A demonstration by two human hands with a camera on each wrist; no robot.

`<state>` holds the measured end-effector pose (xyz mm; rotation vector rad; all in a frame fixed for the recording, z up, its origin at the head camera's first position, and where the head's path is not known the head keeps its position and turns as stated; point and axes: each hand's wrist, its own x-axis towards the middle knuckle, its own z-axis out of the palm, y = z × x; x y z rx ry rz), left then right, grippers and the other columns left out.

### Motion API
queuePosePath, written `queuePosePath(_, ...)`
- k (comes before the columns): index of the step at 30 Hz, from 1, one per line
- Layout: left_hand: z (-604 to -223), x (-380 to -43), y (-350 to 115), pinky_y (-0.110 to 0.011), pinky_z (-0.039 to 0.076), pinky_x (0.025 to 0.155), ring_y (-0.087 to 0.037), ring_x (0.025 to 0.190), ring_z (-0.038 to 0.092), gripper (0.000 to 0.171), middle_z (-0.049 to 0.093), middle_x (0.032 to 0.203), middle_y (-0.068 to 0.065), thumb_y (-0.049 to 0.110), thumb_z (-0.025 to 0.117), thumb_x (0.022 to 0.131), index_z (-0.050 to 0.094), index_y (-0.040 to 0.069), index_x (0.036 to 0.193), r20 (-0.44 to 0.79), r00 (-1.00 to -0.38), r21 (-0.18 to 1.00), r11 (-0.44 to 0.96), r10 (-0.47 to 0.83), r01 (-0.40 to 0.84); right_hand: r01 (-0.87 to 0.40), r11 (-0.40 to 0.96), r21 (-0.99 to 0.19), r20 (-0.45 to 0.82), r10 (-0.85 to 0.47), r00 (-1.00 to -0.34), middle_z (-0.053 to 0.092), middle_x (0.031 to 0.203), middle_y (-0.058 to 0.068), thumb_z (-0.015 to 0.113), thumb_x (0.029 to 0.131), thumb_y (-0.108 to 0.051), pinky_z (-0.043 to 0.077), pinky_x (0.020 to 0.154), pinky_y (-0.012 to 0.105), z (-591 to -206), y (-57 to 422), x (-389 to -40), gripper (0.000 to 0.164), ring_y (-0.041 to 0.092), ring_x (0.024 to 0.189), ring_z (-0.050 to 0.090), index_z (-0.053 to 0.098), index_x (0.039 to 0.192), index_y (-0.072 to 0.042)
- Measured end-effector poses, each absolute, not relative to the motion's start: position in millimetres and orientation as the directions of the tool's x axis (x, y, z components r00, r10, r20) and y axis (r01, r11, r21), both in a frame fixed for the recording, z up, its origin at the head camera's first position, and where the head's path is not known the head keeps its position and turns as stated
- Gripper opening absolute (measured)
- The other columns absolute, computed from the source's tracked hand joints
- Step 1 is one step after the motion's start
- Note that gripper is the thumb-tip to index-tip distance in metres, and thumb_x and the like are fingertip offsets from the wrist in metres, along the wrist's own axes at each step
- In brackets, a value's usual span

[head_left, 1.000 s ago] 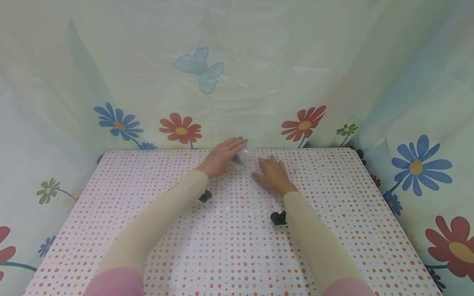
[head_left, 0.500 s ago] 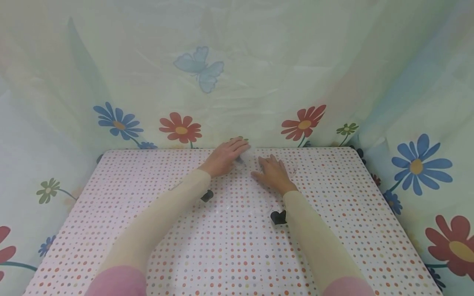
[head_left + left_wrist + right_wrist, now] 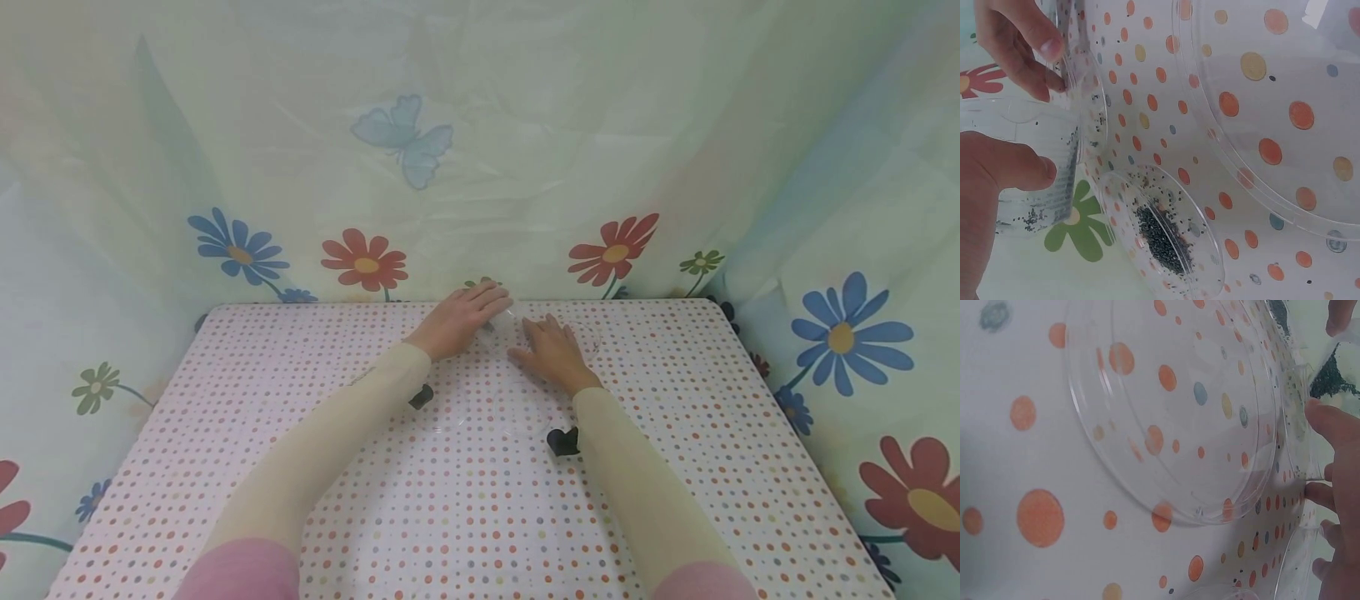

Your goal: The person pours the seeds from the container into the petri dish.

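Note:
My left hand [image 3: 459, 319] grips a clear plastic cup [image 3: 1035, 206] near the back of the table, thumb against its side. Small dark grains cling inside the cup, which leans over in the left wrist view. Beside it a shallow clear dish [image 3: 1204, 256] holds a heap of dark grains [image 3: 1163, 240]. My right hand [image 3: 555, 352] stays at the back with fingers loosely extended, fingertips right at the rim of another clear dish [image 3: 1094, 119] that has a few grains in it. In the head view the clear dishes barely show.
A large clear round dish [image 3: 1172, 425] lies nearer to me, on the dotted tablecloth [image 3: 450, 517]. A few stray grains are scattered on the cloth. A flowered curtain [image 3: 480, 167] rises right behind the table's back edge. A dark wrist camera [image 3: 564, 442] sits under the right sleeve.
My left hand has shifted a little to the right with the cup, toward the right hand, and now covers more of it. The right hand has stayed in place.

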<state>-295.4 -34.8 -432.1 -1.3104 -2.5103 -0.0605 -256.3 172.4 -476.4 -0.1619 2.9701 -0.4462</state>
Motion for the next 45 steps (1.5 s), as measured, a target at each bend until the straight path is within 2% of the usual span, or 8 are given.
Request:
queuePosePath(13, -428.8, -293.6, -32.1, -0.041, 0.034, 0.108, -0.018, 0.140, 0.024, 0.061, 0.031, 0.148, 0.003, 0.009, 0.056, 0.089, 0.030, 0.022, 0.143, 0.266, -0.506, -0.176, 0.558, 0.820, 0.811, -0.081, 0.951, -0.300, -0.113, -0.120, -0.986, 0.033, 0.147, 0.014, 0.048, 0.087, -0.055, 0.007, 0.114, 0.054, -475.5, 170.3, -254.4, 0.073, 0.034, 0.142, 0.010, 0.030, 0.143, -0.011)
queuePosePath(21, -430.7, -295.3, -31.3, -0.041, 0.033, 0.109, -0.018, 0.140, 0.023, 0.064, 0.031, 0.149, 0.003, 0.009, 0.058, 0.088, 0.029, 0.023, 0.144, 0.271, -0.499, -0.179, 0.553, 0.823, 0.814, -0.083, 0.948, -0.309, -0.115, -0.124, -0.986, 0.033, 0.147, 0.014, 0.047, 0.087, -0.054, 0.006, 0.114, 0.054, -474.0, 170.5, -252.9, 0.073, 0.033, 0.142, 0.009, 0.029, 0.143, -0.011)
queuePosePath(33, -429.3, -295.4, -29.4, -0.040, 0.034, 0.109, -0.018, 0.139, 0.024, 0.063, 0.032, 0.148, 0.003, 0.008, 0.058, 0.087, 0.031, 0.021, 0.142, 0.262, -0.463, -0.260, 0.524, 0.847, 0.811, -0.088, 0.943, -0.320, -0.104, -0.127, -0.986, 0.034, 0.146, 0.014, 0.047, 0.087, -0.055, 0.006, 0.114, 0.054, -476.3, 171.5, -254.7, 0.073, 0.034, 0.141, 0.010, 0.031, 0.142, -0.010)
queuePosePath(40, -430.4, -296.8, -28.6, -0.040, 0.033, 0.109, -0.019, 0.140, 0.023, 0.070, 0.030, 0.149, 0.002, 0.004, 0.062, 0.083, 0.030, 0.021, 0.143, 0.261, -0.460, -0.253, 0.520, 0.848, 0.816, -0.092, 0.944, -0.318, -0.104, -0.131, -0.986, 0.034, 0.146, 0.014, 0.047, 0.087, -0.055, 0.007, 0.114, 0.054, -473.5, 171.6, -254.0, 0.073, 0.034, 0.141, 0.011, 0.032, 0.142, -0.009)
queuePosePath(45, -431.3, -297.0, -28.6, -0.039, 0.033, 0.109, -0.020, 0.139, 0.024, 0.068, 0.031, 0.149, 0.001, 0.004, 0.060, 0.084, 0.030, 0.020, 0.143, 0.267, -0.478, -0.220, 0.536, 0.837, 0.815, -0.094, 0.947, -0.308, -0.104, -0.132, -0.986, 0.033, 0.146, 0.015, 0.048, 0.087, -0.055, 0.007, 0.114, 0.054, -473.5, 171.6, -253.9, 0.074, 0.034, 0.141, 0.011, 0.031, 0.142, -0.009)
